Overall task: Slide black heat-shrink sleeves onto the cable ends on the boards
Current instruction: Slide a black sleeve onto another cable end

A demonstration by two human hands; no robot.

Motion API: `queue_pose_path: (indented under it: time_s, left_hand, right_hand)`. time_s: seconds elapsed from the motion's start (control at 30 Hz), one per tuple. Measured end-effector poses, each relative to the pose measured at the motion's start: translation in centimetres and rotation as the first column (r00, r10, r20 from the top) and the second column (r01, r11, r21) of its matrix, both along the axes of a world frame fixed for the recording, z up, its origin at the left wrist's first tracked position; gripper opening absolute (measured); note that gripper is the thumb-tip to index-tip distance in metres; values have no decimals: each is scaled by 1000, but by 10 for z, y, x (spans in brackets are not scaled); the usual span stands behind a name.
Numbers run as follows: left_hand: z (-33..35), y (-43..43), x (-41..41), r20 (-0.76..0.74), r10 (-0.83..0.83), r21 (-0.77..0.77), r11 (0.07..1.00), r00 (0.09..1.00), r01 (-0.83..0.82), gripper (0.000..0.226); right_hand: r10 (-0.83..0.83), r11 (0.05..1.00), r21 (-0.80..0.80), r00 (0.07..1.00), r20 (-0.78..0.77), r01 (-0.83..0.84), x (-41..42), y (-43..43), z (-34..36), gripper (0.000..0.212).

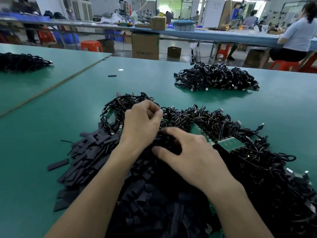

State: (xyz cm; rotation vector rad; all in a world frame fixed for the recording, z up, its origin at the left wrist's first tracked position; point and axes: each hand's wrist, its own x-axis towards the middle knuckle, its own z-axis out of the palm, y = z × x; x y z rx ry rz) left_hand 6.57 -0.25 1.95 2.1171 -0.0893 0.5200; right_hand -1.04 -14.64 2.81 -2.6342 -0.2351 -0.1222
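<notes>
Green factory table (51,117): left hand (142,124) pinches cables (214,121), right hand (190,157) with fingers apart.

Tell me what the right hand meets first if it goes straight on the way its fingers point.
Probably the left hand: the right hand points its fingers left at that wrist, over the cable pile. Depth is unclear.

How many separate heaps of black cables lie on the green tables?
3: the near heap right in front; the right heap farther back; the left heap on the neighbouring table, partly cut off.
</notes>
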Motion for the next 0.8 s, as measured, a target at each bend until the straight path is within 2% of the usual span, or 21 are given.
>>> queue_pose_path:
  time_s: [0.07, 0.1, 0.2, 0.27, 0.37, 0.4, 0.47, 0.53, 0.7, 0.8]
  left_hand:
    - [-2, 1, -4, -61, -37, -102, 994, 997, 31, 11]
    - [-2, 1, -6, -111, -64, -139, 989, 992, 48, 11]
    - [-5, -3, -15, -257, -122, -169, 982, 959, 80, 14]
    - [-6, -11, -22, -347, -203, -234, 964, 915, 125, 26]
    - [-3, -21, -25, -405, -345, -442, 884, 847, 149, 39]
    - [-2, -22, -24, -384, -370, -501, 853, 846, 145, 38]
    - [-1, -24, -24, -337, -403, -600, 789, 851, 136, 31]
    - [-1, -24, -23, -308, -425, -657, 742, 851, 132, 22]
    - [4, -22, -25, -235, -344, -603, 785, 909, 142, 18]
    - [10, -22, -27, -164, -311, -636, 759, 936, 141, 20]
  right_hand:
    - [-27, 995, -91, 998, 49, 32, 0, 6, -4, 38]
    - [-56, 996, -61, 996, 67, 60, 2, 6, -5, 30]
    - [-144, 964, 238, 984, 103, 116, 8, 0, -3, 8]
    - [-203, 884, 446, 974, 101, 138, 12, -6, 1, 14]
    - [-195, 699, 703, 981, 10, 132, 13, -13, 7, 22]
    - [-174, 643, 755, 985, -18, 128, 13, -14, 8, 24]
    - [-130, 597, 793, 990, -55, 122, 12, -17, 10, 26]
    - [-94, 623, 775, 993, -66, 110, 12, -19, 12, 26]
    - [-101, 833, 541, 993, -60, 117, 9, -24, 13, 30]
    - [-186, 900, 414, 979, 82, 136, 6, -23, 17, 48]
